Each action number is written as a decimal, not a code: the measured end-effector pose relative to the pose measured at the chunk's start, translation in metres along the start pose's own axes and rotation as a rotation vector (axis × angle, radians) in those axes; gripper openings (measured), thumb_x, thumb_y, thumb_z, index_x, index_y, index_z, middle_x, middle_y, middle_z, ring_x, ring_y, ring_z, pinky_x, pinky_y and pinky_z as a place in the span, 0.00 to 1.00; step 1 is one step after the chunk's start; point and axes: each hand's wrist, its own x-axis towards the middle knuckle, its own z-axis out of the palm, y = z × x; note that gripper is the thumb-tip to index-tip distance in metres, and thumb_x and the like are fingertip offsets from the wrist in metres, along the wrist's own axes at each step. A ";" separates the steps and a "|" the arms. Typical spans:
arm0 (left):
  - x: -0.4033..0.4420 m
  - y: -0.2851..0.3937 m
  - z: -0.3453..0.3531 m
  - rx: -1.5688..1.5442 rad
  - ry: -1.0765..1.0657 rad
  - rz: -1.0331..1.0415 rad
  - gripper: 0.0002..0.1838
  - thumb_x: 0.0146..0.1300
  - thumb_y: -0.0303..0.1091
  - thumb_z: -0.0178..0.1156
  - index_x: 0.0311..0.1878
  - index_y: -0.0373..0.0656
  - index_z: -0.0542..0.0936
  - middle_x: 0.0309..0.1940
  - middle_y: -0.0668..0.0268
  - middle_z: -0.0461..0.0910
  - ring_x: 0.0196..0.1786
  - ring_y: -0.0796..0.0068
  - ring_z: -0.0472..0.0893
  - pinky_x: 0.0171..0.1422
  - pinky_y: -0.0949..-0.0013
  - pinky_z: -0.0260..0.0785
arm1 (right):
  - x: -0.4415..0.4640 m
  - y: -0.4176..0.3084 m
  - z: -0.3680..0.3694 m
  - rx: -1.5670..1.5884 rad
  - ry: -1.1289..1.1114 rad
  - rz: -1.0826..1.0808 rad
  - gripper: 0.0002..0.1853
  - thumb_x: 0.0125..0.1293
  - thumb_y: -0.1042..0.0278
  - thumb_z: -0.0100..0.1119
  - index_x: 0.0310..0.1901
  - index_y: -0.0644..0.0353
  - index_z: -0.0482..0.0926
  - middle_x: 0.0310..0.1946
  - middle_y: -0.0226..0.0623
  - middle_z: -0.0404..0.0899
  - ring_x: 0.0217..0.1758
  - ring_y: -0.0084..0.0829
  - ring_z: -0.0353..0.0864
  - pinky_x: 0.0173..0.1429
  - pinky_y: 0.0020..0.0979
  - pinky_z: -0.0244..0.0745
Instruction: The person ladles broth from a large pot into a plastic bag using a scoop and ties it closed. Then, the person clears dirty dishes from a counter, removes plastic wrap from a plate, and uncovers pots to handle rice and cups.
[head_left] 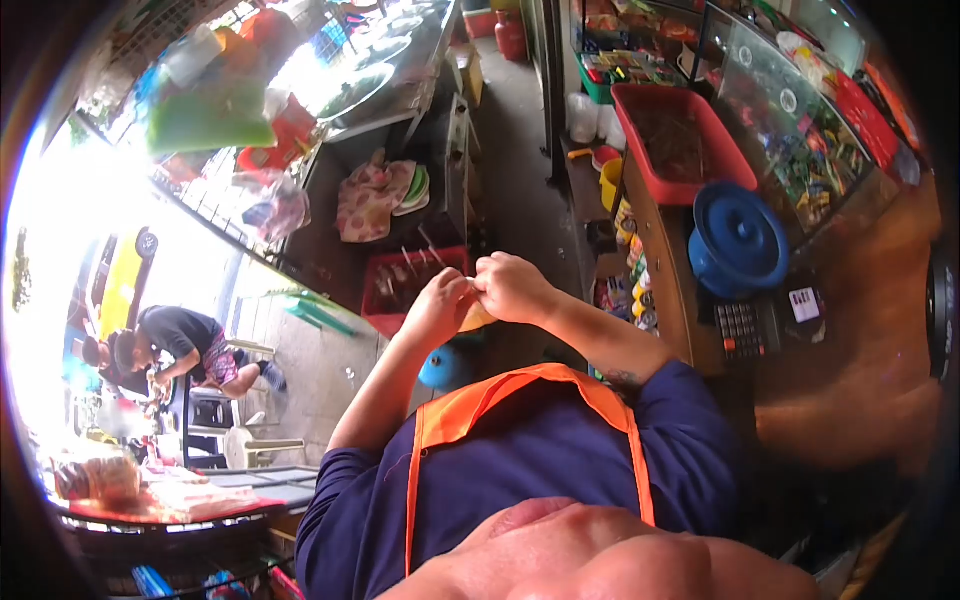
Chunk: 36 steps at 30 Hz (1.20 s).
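My left hand [440, 303] and my right hand [514, 286] meet in front of my chest, fingers pinched together. A small pale bit shows between the fingertips, too little to name. Just below them, partly hidden by the hands, is a yellow-orange thing [476, 319], perhaps hanging from the pinch. Beyond my left hand stands a red tub [378, 318] with several stick-like handles in it. Under my left forearm a round blue thing [438, 371] is partly visible. My orange apron [480, 398] lies over a dark blue shirt.
On the right, a wooden counter holds a red basin [735, 160], a blue lidded bucket [738, 240] and a calculator [740, 330]. A spotted cloth [365, 205] and plates lie on the left shelf. People [190, 345] are outside at left, near plastic stools.
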 end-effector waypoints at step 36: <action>0.720 -0.455 -0.044 -0.452 0.858 0.009 0.04 0.47 0.19 0.55 0.27 0.36 0.77 0.23 0.66 0.78 0.29 0.80 0.76 0.37 0.76 0.67 | 0.522 0.633 -0.027 0.198 0.518 -0.054 0.09 0.49 0.75 0.58 0.32 0.62 0.70 0.27 0.38 0.74 0.32 0.36 0.75 0.35 0.32 0.70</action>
